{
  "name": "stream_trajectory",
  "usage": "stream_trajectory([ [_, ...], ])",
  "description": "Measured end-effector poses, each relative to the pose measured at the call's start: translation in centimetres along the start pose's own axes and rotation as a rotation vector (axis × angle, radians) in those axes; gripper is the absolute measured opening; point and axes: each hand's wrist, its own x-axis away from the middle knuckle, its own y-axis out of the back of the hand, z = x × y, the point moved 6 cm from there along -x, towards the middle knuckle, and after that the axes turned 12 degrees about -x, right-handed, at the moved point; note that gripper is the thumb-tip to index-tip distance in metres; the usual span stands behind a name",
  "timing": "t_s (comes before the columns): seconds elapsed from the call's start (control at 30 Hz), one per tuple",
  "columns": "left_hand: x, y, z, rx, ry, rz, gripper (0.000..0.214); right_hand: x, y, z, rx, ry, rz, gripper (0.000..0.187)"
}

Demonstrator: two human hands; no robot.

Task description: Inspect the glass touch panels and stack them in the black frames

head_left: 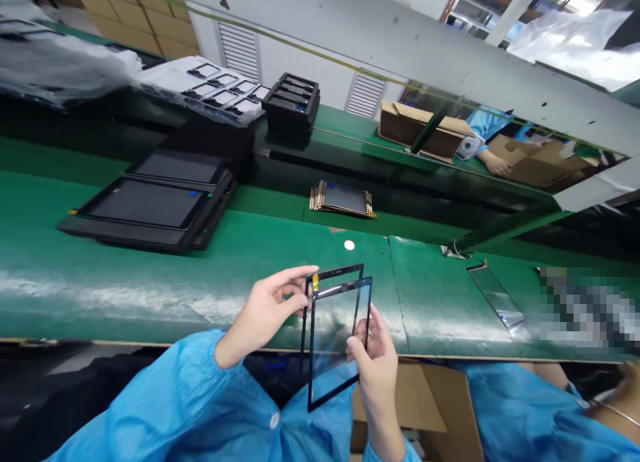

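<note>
In front of my chest I hold two flat pieces, one before the other. The nearer is a clear glass touch panel [343, 287] with a black border, tilted upright. Just behind it is a thin black frame [334, 273], partly seen through the glass. My left hand [270, 309] is closed on the frame's upper left edge, near a small yellow tab [315, 281]. With thumb in front and fingers behind, my right hand [375, 365] pinches the touch panel's right edge. Whether the two pieces touch is unclear.
Black trays [175, 239] with dark screens lie left on the green bench [260, 249]. A small stack of panels [345, 197] is ahead; another glass panel [497, 299] lies right. A co-worker's blue sleeve [525, 409] is at right, a cardboard box [425, 395] below.
</note>
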Motion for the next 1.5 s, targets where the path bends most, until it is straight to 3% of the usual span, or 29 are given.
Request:
stream_trajectory([
  [1.07, 0.1, 0.6, -0.1, -0.047, -0.133, -0.138, 0.035, 1.4, -1.2, 1.1, 0.002, -0.100, 0.048, 0.072],
  [1.23, 0.3, 0.5, 0.0, -0.047, -0.139, -0.115, 0.034, 1.3, -0.8, 1.6, 0.034, -0.063, 0.021, 0.074],
  [1.4, 0.7, -0.2, 0.4, -0.018, -0.013, 0.014, 0.043, 1.5, -0.5, 2.1, 0.121, 0.039, -0.085, 0.075],
  [1.5, 0.8, -0.4, 0.8, 0.013, 0.051, 0.055, 0.048, 1.7, -0.6, 2.1, 0.151, 0.048, -0.087, 0.072],
])
